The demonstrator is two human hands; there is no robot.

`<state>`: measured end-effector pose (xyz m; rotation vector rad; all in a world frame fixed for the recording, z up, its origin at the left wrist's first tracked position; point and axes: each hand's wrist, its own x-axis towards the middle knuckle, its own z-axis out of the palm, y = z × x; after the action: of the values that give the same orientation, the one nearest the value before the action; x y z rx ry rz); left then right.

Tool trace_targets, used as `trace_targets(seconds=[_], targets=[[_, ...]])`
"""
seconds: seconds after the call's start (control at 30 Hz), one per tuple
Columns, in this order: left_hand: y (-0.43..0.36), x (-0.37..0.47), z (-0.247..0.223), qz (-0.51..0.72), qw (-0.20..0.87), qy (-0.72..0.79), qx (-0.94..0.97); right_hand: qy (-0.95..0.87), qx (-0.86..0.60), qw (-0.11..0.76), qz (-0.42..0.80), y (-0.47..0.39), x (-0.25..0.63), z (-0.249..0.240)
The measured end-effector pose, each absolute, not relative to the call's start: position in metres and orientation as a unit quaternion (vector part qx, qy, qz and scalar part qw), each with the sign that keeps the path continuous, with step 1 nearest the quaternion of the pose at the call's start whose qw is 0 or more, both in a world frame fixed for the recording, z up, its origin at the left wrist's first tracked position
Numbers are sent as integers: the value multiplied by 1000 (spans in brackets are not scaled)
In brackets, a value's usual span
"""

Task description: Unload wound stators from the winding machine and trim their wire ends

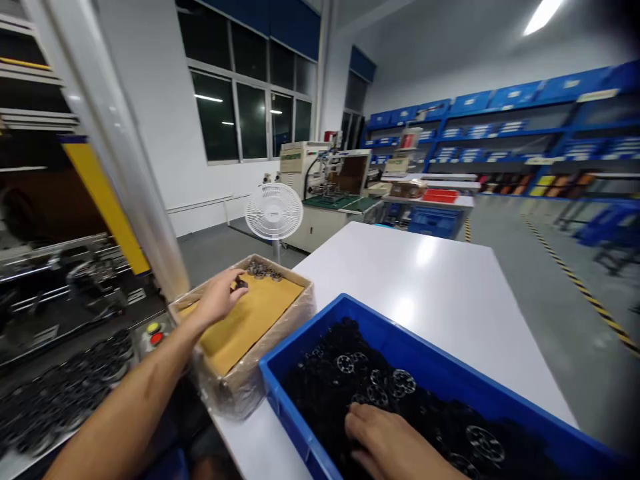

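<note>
My left hand (220,297) is above the cardboard box (260,353), its fingers closed around a small dark round part (240,285). Under it a yellow-brown paper sheet (250,313) covers much of the box's inside, and several small round metal parts (263,269) stand in the far corner. My right hand (387,440) reaches into the blue bin (430,343), which is filled with black ring-shaped parts (404,382). Its fingers are curled together among these parts; whatever they grip is hidden.
On the left, a machine with a slanted metal post (115,147) and a tray of dark ring parts (65,387) stands close to my arm. Red and yellow buttons (156,337) sit beside the box. The white table (400,267) carries the bin; a white fan (274,212) stands behind.
</note>
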<state>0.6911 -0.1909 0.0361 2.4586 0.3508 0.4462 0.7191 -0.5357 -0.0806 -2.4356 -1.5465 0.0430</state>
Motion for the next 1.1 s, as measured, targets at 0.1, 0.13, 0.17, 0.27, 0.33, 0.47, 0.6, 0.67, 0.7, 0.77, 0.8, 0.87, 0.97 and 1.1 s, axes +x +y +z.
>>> trace_targets(seconds=[0.1, 0.13, 0.17, 0.27, 0.33, 0.47, 0.6, 0.67, 0.7, 0.77, 0.8, 0.87, 0.97, 1.1], targets=[[-231, 608, 24, 199, 410, 124, 882, -546, -815, 193, -10, -531, 721, -70], [-244, 580, 16, 205, 442, 123, 865, -560, -797, 223, -41, -528, 720, -65], [-256, 554, 7, 214, 476, 121, 845, -573, -774, 257, -79, -525, 718, -60], [-285, 491, -18, 241, 648, 115, 714, -579, -715, 348, -180, -515, 697, -37], [-297, 463, -27, 228, 707, 132, 656, -585, -685, 388, -196, -507, 669, -19], [-319, 439, -22, 196, 732, 155, 634, -654, -609, 427, -139, -491, 608, 6], [-342, 433, -16, 192, 782, 163, 570, -673, -554, 478, -109, -487, 572, 8], [-349, 433, -19, 176, 806, 155, 544, -675, -550, 477, -119, -490, 567, 5], [-352, 433, -21, 156, 817, 138, 537, -675, -554, 471, -127, -491, 566, 3], [-356, 434, -26, 130, 837, 107, 520, -670, -566, 461, -136, -493, 567, 1], [-357, 435, -28, 129, 845, 100, 510, -670, -568, 459, -138, -493, 567, 0], [-359, 436, -32, 147, 852, 100, 493, -677, -559, 458, -138, -494, 569, -2], [-360, 438, -34, 178, 850, 99, 486, -699, -536, 456, -131, -494, 571, -3], [-358, 441, -33, 199, 834, 87, 507, -720, -521, 423, -177, -493, 576, -5]])
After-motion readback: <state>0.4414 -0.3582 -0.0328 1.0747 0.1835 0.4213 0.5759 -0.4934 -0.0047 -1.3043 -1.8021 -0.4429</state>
